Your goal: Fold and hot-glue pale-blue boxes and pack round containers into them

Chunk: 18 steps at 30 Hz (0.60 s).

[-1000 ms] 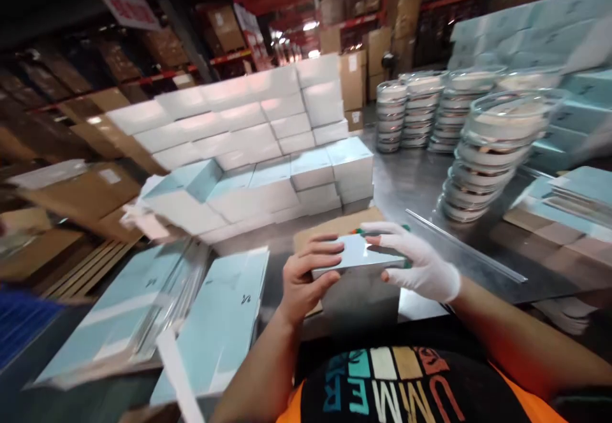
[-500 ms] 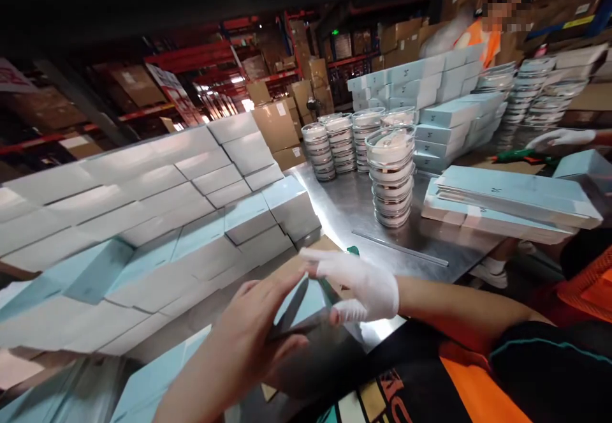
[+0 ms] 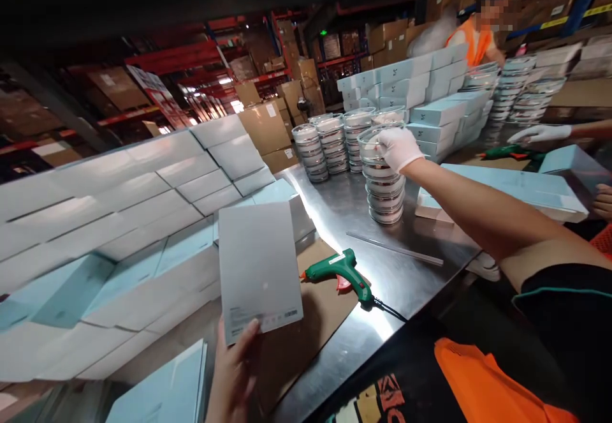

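My left hand point(image 3: 241, 356) is bare and grips the lower edge of a flat pale box point(image 3: 261, 263), thumb on its face. Small print and a barcode run along the bottom of that face. My right hand point(image 3: 400, 148), in a white glove, is at the top of a stack of round clear containers point(image 3: 385, 196), fingers closed on the uppermost container point(image 3: 368, 145). Some of those fingers are hidden behind the glove. Between my hands, a green glue gun point(image 3: 342, 273) lies on a cardboard sheet point(image 3: 329, 311), its orange nozzle towards the pale box.
Rows of pale blue and white boxes point(image 3: 138, 187) are piled on the left. More container stacks point(image 3: 310, 152) stand behind mine on the metal table point(image 3: 329, 206). A clear stick point(image 3: 394, 247) lies in front. Across the table are a co-worker point(image 3: 475, 37) and another person's gloved hand point(image 3: 540, 133).
My hands have moved apart from close together. The right one has gone forward to the container stack; the left now holds the pale box raised and facing me. The glue gun is uncovered.
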Tool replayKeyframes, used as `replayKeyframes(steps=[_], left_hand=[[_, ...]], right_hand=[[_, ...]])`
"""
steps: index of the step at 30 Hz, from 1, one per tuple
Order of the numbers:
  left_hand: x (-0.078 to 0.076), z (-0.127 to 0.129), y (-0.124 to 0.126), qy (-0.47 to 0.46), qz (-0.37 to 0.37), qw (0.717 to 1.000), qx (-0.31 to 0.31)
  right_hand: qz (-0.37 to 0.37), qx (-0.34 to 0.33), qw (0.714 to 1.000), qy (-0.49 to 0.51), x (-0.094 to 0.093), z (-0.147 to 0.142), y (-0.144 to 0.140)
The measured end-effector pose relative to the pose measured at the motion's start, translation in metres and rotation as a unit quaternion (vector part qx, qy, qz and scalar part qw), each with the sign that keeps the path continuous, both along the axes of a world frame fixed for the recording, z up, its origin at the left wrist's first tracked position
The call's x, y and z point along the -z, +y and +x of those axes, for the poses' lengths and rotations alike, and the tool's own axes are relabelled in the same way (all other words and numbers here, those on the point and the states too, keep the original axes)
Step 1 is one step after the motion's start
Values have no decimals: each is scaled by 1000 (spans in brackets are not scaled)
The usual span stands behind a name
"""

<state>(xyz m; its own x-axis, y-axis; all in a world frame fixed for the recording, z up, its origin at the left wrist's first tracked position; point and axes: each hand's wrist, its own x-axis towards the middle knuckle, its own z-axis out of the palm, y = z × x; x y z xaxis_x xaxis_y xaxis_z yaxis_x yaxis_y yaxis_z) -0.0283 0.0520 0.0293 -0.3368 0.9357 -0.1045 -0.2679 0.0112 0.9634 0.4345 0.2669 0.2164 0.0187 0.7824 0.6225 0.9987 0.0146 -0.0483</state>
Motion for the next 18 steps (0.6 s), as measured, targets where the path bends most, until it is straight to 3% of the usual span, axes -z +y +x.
replayKeyframes(steps=[4,8,12,18], left_hand=[[13,2,-6,-35,-26,999,8],[15,6,-13,-14,-17,999,25],[20,7,-12,-2,16,999,45],[49,6,-6,-59,20,992,113]], right_hand=[[54,7,999,-6,4,6,1],[95,-15,995,-38,9,9,2],[72,-57,993,-73,8,-1,4],[78,-118,985,-100,-1,-24,1]])
